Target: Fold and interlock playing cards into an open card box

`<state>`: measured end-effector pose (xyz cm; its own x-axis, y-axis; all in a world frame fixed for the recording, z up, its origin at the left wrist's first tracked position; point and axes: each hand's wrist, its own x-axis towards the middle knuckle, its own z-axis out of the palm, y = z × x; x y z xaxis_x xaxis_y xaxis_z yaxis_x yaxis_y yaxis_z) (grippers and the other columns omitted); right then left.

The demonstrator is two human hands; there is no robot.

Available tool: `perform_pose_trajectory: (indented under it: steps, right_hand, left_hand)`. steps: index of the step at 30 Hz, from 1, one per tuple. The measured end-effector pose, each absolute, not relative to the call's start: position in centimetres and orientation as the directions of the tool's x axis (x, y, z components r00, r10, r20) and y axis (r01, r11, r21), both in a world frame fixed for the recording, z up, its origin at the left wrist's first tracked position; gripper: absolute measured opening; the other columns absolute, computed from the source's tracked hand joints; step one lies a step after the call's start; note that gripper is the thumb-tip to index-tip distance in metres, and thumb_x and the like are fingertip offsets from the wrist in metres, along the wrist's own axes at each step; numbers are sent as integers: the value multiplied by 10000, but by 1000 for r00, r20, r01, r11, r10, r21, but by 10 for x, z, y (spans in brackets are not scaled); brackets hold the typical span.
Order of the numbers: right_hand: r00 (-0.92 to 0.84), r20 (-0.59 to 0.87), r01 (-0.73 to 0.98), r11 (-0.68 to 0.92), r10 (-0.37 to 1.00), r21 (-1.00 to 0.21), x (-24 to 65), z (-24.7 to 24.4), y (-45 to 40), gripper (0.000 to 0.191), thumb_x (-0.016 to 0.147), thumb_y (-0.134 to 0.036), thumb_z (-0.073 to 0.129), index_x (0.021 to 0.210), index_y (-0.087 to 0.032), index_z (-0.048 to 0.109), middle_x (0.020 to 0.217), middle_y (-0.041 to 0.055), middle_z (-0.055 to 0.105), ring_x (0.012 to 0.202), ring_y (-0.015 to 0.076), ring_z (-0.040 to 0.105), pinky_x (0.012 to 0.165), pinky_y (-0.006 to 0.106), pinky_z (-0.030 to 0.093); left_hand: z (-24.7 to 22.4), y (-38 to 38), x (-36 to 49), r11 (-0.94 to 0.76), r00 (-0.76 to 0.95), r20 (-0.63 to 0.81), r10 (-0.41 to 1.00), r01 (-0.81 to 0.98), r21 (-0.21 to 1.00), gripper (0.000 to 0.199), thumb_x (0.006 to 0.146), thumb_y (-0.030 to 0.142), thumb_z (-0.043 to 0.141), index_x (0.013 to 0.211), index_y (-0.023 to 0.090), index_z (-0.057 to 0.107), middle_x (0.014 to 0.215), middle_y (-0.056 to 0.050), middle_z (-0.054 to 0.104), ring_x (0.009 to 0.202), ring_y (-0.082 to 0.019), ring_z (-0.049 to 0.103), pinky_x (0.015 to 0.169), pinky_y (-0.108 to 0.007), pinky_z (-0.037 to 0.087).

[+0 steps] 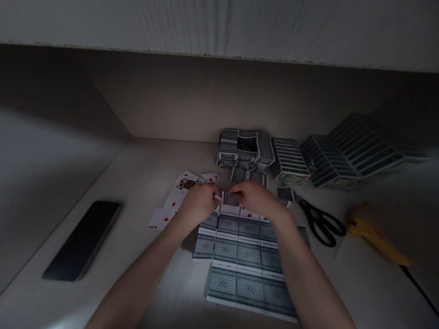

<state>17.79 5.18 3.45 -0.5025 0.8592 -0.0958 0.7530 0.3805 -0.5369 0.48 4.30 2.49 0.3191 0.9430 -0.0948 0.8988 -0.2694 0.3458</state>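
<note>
At the far end of a panel of playing cards (248,253), laid in rows with patterned backs up, both hands are close together. My right hand (255,196) pinches a small folded playing card (229,199) that stands up at the panel's far edge. My left hand (201,200) is closed just left of it, with a narrow white card edge at its fingertips; the rest of that piece is hidden. Red hearts show on white card faces below my right hand. Loose playing cards (173,199), partly hidden, lie face up beside my left wrist.
Behind stand a card-covered box (245,148) with a square opening and stepped slatted card structures (339,155). At right lie black scissors (320,221) and a yellow glue gun (379,237) with a cord. A phone (84,240) lies left. A shelf board (219,29) hangs overhead.
</note>
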Motion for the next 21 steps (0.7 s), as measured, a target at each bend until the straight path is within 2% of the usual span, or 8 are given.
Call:
perform_pose_trajectory:
  steps: [5, 13, 21]
  right_hand:
    - [-539, -88, 735, 416, 838, -536, 176, 36, 52, 253, 727, -115, 497, 858, -206, 694, 870, 34, 696, 813, 172, 622, 681, 227, 403]
    - [-556, -88, 699, 407, 827, -588, 177, 33, 53, 261, 728, -115, 513, 884, -223, 693, 871, 20, 696, 795, 165, 616, 668, 221, 402]
    - [-553, -60, 738, 455, 831, -498, 167, 39, 48, 201, 741, -161, 544, 862, -222, 693, 847, 34, 694, 806, 161, 611, 687, 224, 393]
  left_hand:
    - [27, 40, 8, -302, 346, -48, 937, 872, 385, 387, 683, 184, 599, 1045, 213, 463, 790, -5, 638, 736, -164, 602, 602, -230, 384]
    - [32, 38, 12, -363, 413, -42, 910, 840, 404, 312, 713, 135, 558, 973, 204, 399, 776, -2, 612, 718, -161, 603, 564, -222, 365]
    - [27, 39, 12, -325, 362, -51, 931, 884, 336, 242, 737, 153, 537, 928, 187, 391, 776, -18, 614, 717, -176, 610, 550, -234, 364]
